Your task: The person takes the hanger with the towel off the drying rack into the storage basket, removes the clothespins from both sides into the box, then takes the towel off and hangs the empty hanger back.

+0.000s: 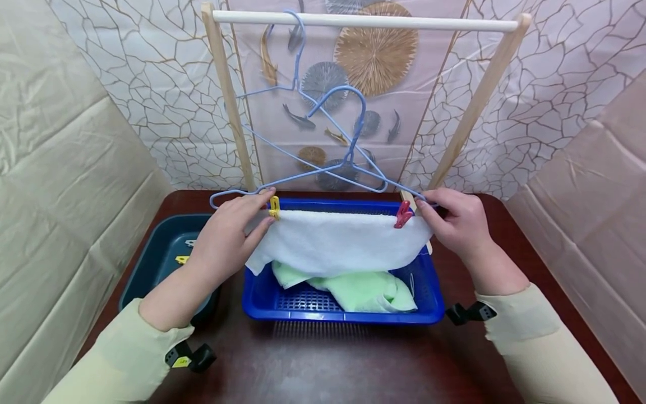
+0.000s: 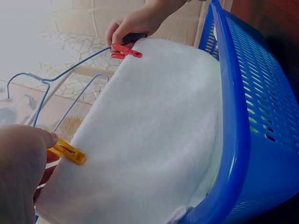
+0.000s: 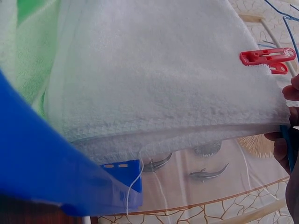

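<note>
A white towel (image 1: 338, 241) hangs folded over the lower bar of a blue clothes hanger (image 1: 357, 134). A yellow clothespin (image 1: 274, 207) clips it near the left end, and a red clothespin (image 1: 403, 214) near the right. My left hand (image 1: 222, 235) holds the hanger's left side, its thumb touching the yellow clothespin (image 2: 70, 153); cloth hides some of its fingers. At the hanger's right corner, my right hand (image 1: 456, 221) pinches the wire beside the towel's edge. Beneath the towel, a light green towel (image 1: 363, 289) lies in a blue basket (image 1: 343, 317).
Behind the basket stands a rack with wooden posts and a white bar (image 1: 383, 22). Another blue hanger (image 1: 298, 50) hangs from it at the left. On the table's left side, a dark green tray (image 1: 146, 252) contains a yellow clothespin (image 1: 181, 260) and a pale one.
</note>
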Tool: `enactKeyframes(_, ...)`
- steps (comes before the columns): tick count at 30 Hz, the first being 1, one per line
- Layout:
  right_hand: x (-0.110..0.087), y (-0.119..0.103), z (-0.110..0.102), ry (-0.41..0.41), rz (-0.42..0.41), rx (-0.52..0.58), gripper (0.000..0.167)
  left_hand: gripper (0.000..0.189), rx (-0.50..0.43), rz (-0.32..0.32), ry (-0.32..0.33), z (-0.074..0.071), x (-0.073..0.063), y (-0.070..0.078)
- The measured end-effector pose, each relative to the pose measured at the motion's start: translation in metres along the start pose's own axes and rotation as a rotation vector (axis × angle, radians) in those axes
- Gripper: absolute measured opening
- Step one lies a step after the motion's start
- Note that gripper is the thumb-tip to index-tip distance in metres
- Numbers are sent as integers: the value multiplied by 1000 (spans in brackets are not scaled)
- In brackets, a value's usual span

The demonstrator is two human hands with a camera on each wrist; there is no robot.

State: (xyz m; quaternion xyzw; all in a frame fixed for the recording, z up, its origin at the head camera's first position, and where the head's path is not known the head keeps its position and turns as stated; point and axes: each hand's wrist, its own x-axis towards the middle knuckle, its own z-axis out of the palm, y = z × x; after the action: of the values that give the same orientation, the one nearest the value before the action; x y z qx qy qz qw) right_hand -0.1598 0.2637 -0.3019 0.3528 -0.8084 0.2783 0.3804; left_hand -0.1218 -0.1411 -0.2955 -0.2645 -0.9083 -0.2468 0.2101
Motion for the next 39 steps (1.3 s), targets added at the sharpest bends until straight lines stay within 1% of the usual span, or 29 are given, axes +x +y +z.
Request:
enactKeyframes(5, 2, -2, -1, 7, -4, -8, 19, 47, -16, -20, -3, -2, 1, 0)
enactKeyframes(17, 1, -3, 0, 0, 6, -12, 15, 39, -52, -72, -44, -3, -1, 0)
enactKeyframes(24, 3, -3, 1, 1, 3, 0, 17, 35, -74, -84, -62, -5, -1, 0)
enactKeyframes(32, 4, -5, 2, -10, -2, 7, 20, 30, -95, -144, -82, -9, -6, 2)
enactKeyframes(35, 4, -5, 1, -7, 0, 7, 19, 27, -104, -124, -57, -9, -6, 3)
enactKeyframes(39, 4, -5, -1, -3, -5, 12, 20, 23, -128, -65, 8, -8, -7, 3)
